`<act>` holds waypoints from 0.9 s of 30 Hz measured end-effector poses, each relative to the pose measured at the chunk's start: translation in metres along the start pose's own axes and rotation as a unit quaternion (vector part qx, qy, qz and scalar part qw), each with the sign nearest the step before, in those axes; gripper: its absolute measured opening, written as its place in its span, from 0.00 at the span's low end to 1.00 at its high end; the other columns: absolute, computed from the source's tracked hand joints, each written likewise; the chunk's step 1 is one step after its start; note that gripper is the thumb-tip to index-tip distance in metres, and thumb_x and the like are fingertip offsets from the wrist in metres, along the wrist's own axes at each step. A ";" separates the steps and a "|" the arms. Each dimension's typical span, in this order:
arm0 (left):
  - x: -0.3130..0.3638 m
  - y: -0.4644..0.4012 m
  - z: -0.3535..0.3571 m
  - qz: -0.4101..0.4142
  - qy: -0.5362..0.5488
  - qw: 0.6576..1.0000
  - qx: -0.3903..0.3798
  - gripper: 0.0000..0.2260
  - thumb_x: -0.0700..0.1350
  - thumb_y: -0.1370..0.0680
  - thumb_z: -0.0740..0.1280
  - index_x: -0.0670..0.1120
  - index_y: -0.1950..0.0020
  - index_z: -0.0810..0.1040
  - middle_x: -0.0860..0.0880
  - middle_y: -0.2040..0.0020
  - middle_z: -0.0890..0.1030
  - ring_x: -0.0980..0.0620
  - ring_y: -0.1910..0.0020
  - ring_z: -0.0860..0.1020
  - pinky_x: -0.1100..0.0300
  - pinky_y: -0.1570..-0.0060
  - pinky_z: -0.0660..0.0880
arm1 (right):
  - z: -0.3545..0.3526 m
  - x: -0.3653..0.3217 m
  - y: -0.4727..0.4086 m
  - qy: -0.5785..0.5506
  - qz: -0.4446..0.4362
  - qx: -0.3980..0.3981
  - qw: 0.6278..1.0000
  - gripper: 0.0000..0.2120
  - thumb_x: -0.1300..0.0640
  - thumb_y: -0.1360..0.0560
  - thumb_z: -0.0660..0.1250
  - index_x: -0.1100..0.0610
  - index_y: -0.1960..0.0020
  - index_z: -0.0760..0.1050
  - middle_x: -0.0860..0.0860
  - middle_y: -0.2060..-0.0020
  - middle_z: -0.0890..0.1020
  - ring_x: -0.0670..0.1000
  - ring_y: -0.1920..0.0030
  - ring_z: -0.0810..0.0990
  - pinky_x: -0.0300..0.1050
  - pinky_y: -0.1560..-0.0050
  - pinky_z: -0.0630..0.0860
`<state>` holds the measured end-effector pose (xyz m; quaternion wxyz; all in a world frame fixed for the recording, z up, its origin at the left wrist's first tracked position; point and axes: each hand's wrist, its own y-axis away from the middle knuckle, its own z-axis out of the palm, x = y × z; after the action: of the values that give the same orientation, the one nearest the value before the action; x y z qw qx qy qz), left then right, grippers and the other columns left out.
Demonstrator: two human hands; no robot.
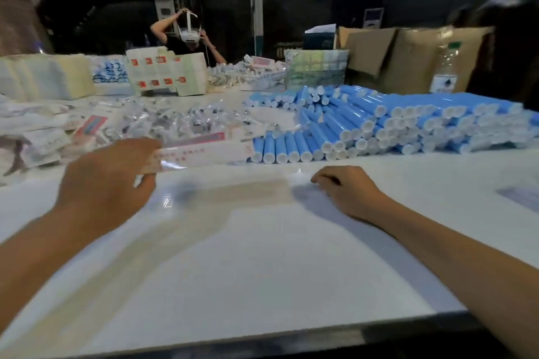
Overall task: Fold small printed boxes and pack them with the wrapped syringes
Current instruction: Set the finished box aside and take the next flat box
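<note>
1 head-worn wide-angle view, looking forward and down across the white table [262,256], close over both forearms, left hand [108,181] and right hand [347,189] near, far side of the room curved by the lens

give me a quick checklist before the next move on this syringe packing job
1. Wrapped syringe in reach: ok, the left hand pinches one end of a clear wrapped item lying on the white table; it is blurred, so what it holds cannot be told.
2. Right hand free: ok, fingers curled on the table beside the wrap's other end, holding nothing that shows.
3. Printed box ready: cannot tell, a red and white flat box lies just behind the wrap, folded or not is unclear.
4. Syringe supply: ok, pile of wrapped syringes behind.
5. Blue tubes clear of the work spot: ok, stacked to the right.
</note>
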<state>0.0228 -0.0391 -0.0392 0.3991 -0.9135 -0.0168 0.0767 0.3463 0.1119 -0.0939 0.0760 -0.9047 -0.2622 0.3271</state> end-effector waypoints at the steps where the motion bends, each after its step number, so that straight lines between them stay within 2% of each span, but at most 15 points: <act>1: 0.024 -0.002 0.003 0.021 0.007 0.999 -0.027 0.18 0.44 0.29 0.59 0.46 0.40 0.77 0.44 0.47 0.81 0.40 0.55 0.81 0.47 0.62 0.78 | -0.005 -0.001 0.000 -0.121 0.041 0.008 0.992 0.12 0.58 0.21 0.58 0.52 0.57 0.79 0.45 0.68 0.81 0.44 0.68 0.76 0.39 0.66 0.70; 3: 0.071 -0.013 0.010 0.091 0.032 0.995 -0.023 0.18 0.40 0.33 0.62 0.41 0.44 0.79 0.41 0.51 0.82 0.39 0.61 0.81 0.48 0.69 0.77 | -0.015 0.000 -0.001 -0.323 0.133 0.036 0.936 0.16 0.56 0.21 0.55 0.53 0.60 0.80 0.51 0.72 0.82 0.47 0.76 0.74 0.39 0.76 0.66; 5: 0.113 -0.026 0.015 0.149 0.037 0.988 -0.017 0.17 0.34 0.35 0.66 0.39 0.47 0.80 0.41 0.53 0.82 0.41 0.64 0.80 0.52 0.74 0.75 | -0.023 0.001 -0.001 -0.431 0.194 0.058 0.880 0.23 0.52 0.20 0.53 0.54 0.65 0.82 0.53 0.72 0.82 0.50 0.76 0.76 0.39 0.75 0.67; 7: 0.130 -0.035 0.016 0.159 0.035 0.987 -0.012 0.18 0.32 0.39 0.71 0.38 0.50 0.80 0.42 0.57 0.82 0.43 0.67 0.79 0.56 0.78 0.72 | -0.029 0.005 -0.002 -0.514 0.221 0.065 0.826 0.29 0.44 0.20 0.52 0.53 0.68 0.83 0.54 0.71 0.83 0.51 0.75 0.79 0.41 0.72 0.69; 8: 0.131 -0.035 0.019 0.164 0.032 0.986 -0.014 0.19 0.32 0.41 0.72 0.38 0.51 0.80 0.42 0.58 0.82 0.43 0.68 0.79 0.57 0.78 0.71 | -0.031 0.007 -0.003 -0.538 0.225 0.057 0.811 0.31 0.40 0.20 0.50 0.53 0.67 0.84 0.54 0.69 0.84 0.51 0.73 0.80 0.41 0.71 0.70; 10: 0.138 -0.029 0.027 0.145 0.030 0.987 -0.067 0.19 0.32 0.40 0.73 0.39 0.50 0.80 0.42 0.59 0.82 0.42 0.68 0.79 0.56 0.77 0.71 | -0.032 0.011 -0.005 -0.563 0.221 0.037 0.795 0.32 0.36 0.21 0.48 0.53 0.59 0.84 0.55 0.64 0.85 0.51 0.69 0.81 0.39 0.70 0.71; 12: 0.138 -0.023 0.040 0.081 0.054 0.990 -0.102 0.19 0.35 0.32 0.69 0.43 0.41 0.78 0.42 0.51 0.81 0.40 0.60 0.79 0.52 0.67 0.75 | -0.031 0.013 -0.007 -0.567 0.207 0.017 0.797 0.28 0.39 0.21 0.49 0.55 0.53 0.82 0.56 0.63 0.83 0.53 0.69 0.78 0.41 0.68 0.69; 14: 0.133 -0.022 0.046 0.003 0.079 0.989 -0.125 0.20 0.40 0.26 0.62 0.48 0.35 0.74 0.44 0.42 0.79 0.40 0.50 0.77 0.51 0.55 0.73 | -0.031 0.013 -0.006 -0.565 0.181 0.003 0.805 0.22 0.50 0.22 0.51 0.59 0.49 0.81 0.57 0.61 0.80 0.54 0.69 0.75 0.43 0.68 0.67; 17: 0.128 -0.026 0.046 -0.010 0.099 0.991 -0.091 0.22 0.45 0.27 0.54 0.46 0.35 0.76 0.42 0.43 0.80 0.40 0.49 0.75 0.50 0.49 0.68 | -0.031 0.013 -0.003 -0.557 0.149 0.006 0.817 0.18 0.61 0.27 0.54 0.61 0.44 0.79 0.57 0.57 0.78 0.52 0.71 0.75 0.41 0.72 0.70; 20: 0.121 -0.034 0.041 -0.027 0.102 0.985 -0.139 0.27 0.49 0.31 0.48 0.51 0.37 0.77 0.45 0.44 0.81 0.42 0.48 0.75 0.52 0.49 0.67 | -0.033 0.011 0.001 -0.555 0.115 -0.034 0.823 0.16 0.61 0.28 0.59 0.60 0.43 0.78 0.57 0.57 0.78 0.52 0.70 0.75 0.41 0.74 0.72; 22: 0.115 -0.036 0.039 -0.069 0.122 0.972 -0.188 0.23 0.48 0.28 0.48 0.53 0.42 0.79 0.45 0.48 0.81 0.42 0.53 0.75 0.54 0.57 0.69 | -0.034 0.009 0.004 -0.561 0.087 -0.070 0.820 0.16 0.54 0.26 0.62 0.63 0.44 0.77 0.58 0.59 0.77 0.52 0.69 0.74 0.42 0.74 0.71; 24: 0.113 -0.038 0.039 -0.100 0.152 0.956 -0.228 0.16 0.45 0.22 0.52 0.51 0.45 0.78 0.45 0.50 0.80 0.44 0.55 0.75 0.54 0.60 0.71 | -0.033 0.007 0.005 -0.512 0.082 -0.066 0.852 0.12 0.55 0.24 0.63 0.64 0.48 0.77 0.61 0.60 0.78 0.52 0.70 0.74 0.42 0.75 0.70; 27: 0.122 -0.035 0.037 -0.084 0.134 0.962 -0.223 0.17 0.49 0.21 0.55 0.56 0.32 0.70 0.48 0.42 0.79 0.46 0.50 0.75 0.54 0.55 0.70 | -0.027 0.008 0.006 -0.378 0.115 -0.036 0.918 0.07 0.63 0.25 0.63 0.68 0.54 0.75 0.71 0.58 0.79 0.56 0.74 0.69 0.45 0.77 0.63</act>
<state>0.1384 0.0230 -0.0536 0.1885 -0.9766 -0.0570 -0.0859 0.3715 0.1117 -0.0795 -0.0999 -0.7400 -0.1769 0.6412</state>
